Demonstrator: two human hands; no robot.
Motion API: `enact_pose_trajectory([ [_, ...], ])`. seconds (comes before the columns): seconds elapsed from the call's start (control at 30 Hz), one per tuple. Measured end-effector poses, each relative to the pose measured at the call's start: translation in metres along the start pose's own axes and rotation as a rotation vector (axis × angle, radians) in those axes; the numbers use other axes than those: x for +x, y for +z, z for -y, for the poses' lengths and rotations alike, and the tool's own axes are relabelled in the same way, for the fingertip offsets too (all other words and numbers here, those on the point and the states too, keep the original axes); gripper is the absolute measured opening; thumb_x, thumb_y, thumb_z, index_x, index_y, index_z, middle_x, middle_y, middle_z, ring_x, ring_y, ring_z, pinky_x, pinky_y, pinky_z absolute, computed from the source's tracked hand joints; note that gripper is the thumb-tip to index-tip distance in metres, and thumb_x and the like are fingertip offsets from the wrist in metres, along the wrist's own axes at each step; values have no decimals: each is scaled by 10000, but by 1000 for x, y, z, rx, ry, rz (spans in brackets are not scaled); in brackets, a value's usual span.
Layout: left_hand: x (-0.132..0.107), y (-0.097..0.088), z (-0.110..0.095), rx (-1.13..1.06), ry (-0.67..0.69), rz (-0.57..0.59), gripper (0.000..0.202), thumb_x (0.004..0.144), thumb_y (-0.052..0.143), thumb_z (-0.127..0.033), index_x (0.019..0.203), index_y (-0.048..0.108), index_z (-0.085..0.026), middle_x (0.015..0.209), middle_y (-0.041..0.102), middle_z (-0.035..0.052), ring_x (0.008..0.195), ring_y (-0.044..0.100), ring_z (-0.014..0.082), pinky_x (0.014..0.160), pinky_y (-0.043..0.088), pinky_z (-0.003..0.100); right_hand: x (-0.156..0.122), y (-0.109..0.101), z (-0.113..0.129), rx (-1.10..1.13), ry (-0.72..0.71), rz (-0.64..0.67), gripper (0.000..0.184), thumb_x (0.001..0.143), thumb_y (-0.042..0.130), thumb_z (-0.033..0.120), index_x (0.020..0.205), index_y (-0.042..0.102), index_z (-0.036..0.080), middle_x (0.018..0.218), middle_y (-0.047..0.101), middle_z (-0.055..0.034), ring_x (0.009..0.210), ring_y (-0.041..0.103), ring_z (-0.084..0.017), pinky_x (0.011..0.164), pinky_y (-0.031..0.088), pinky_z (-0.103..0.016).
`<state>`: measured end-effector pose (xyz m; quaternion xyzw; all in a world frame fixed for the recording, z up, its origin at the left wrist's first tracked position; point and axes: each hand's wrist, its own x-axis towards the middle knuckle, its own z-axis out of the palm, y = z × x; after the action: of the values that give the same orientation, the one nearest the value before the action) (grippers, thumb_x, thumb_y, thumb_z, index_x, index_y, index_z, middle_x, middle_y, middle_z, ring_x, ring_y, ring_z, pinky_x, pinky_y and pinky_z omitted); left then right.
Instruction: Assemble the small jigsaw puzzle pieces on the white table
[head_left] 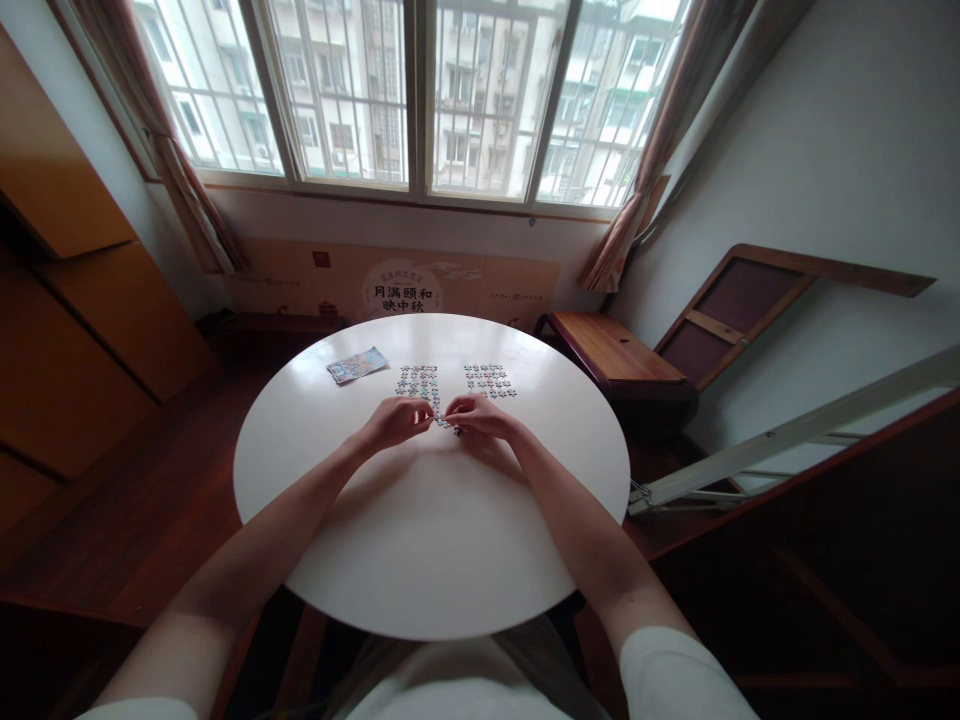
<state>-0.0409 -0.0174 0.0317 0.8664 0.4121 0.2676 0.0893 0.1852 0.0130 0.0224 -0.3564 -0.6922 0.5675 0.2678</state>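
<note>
My left hand (pixel 396 420) and my right hand (pixel 478 414) meet over the middle of a round white table (pixel 431 540). Both have their fingers pinched together on small jigsaw pieces (pixel 444 421) held between them, at the near end of a joined patch. A partly built patch of puzzle (pixel 420 382) lies just beyond my left hand. A second patch of spread pieces (pixel 489 380) lies beyond my right hand. The pieces in my fingers are too small to tell apart.
A small printed picture card (pixel 358 365) lies at the table's far left. Behind the table stand a cardboard panel with printed characters (pixel 405 290) under the window, a low wooden bench (pixel 611 352) at right, and wooden cabinets (pixel 82 330) at left.
</note>
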Motion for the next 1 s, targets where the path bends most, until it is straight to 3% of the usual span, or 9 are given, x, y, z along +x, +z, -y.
enact_pose_trajectory([
  [1.0,0,-1,0,-4,0,10,137,795,564,-223,817,699,-215,693,687,-24,602,598,109,597,426,195,-1,1,3,1,17,-9,352,640,788,410,804,662,125,652,634,-12,535,508,-81,494,368,-208],
])
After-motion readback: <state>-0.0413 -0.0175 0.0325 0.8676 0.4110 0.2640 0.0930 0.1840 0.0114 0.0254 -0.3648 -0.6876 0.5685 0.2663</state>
